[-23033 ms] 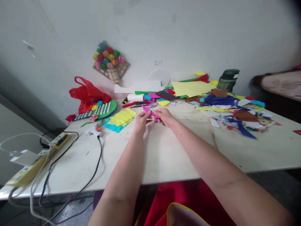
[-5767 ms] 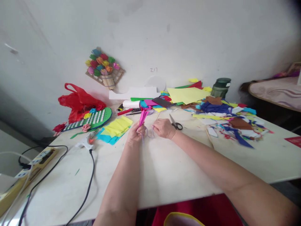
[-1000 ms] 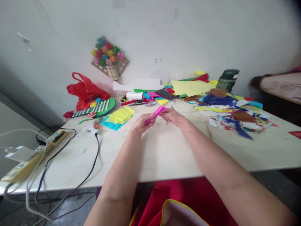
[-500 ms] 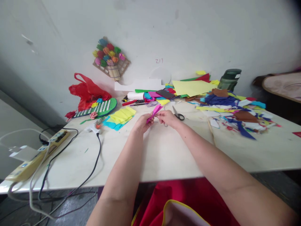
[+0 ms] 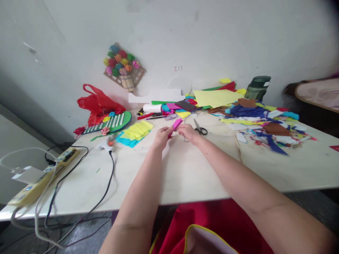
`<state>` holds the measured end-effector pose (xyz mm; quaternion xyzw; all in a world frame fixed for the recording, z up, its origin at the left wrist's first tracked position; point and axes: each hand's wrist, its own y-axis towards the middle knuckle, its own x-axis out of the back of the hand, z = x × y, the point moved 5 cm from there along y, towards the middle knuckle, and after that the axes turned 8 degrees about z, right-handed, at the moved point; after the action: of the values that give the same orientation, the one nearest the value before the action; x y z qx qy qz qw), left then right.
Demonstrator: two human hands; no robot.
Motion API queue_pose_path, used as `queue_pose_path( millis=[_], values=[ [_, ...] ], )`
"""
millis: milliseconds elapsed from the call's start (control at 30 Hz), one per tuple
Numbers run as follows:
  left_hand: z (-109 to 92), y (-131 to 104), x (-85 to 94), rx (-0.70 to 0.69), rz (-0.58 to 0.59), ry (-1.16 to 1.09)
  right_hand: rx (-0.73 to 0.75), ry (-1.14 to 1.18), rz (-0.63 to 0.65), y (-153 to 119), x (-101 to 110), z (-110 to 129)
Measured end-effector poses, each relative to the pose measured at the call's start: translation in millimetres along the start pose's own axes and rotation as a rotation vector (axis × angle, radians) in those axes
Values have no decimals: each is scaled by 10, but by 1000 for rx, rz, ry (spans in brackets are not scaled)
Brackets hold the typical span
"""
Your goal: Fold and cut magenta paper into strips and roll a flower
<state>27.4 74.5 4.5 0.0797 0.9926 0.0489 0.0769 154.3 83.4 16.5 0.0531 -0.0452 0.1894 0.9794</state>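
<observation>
A folded strip of magenta paper [image 5: 176,124] slants up from between the fingers of my left hand [image 5: 161,137], which is closed on its lower end. Close beside it, my right hand [image 5: 186,132] is pinched at the paper's right side. A thin grey wire-like strand [image 5: 186,140] loops out below the right hand; its end at the fingertips is too small to make out. Scissors with black handles [image 5: 202,131] lie just right of the right hand. Yellow crepe paper [image 5: 139,129] on top of blue paper [image 5: 129,140] lies to the left.
A glue gun [image 5: 107,144] with its cord, a power strip [image 5: 45,178] and a green slipper-shaped board [image 5: 123,121] stand left. Paper scraps [image 5: 275,129] pile up right, near a dark green bottle [image 5: 257,88]. A wooden stick [image 5: 237,144] lies on the table.
The magenta paper looks narrower and more folded together in my left hand. Both hands stay close together in nearly the same place. The view has shifted slightly.
</observation>
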Motion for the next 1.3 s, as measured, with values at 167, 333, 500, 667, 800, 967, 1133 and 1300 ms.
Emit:
queue_pose_path(
  millis=[167,333,500,667,800,967,1133,1300],
  values=[
    [-37,-16,4,-11,-42,61,-8,31,-18,-41,-39,3],
    [-35,-8,-7,-47,-43,80,27,11,-46,4,-24,-82],
    [-33,-12,-26,-57,-31,94,46,16,-56,43,-10,-124],
    [-47,-17,-32,-56,-29,125,-5,91,-67,2,-11,-79],
    [-64,-17,-41,-72,-8,133,-47,137,-44,-31,-17,-52],
    [-86,-20,-49,-94,2,172,-43,144,-41,-27,-12,-53],
    [-89,-15,-54,-101,2,234,-46,170,-39,-12,-29,-76],
    [-106,-32,-61,-92,-30,283,-64,177,-74,-35,-52,-76]
  ],
)
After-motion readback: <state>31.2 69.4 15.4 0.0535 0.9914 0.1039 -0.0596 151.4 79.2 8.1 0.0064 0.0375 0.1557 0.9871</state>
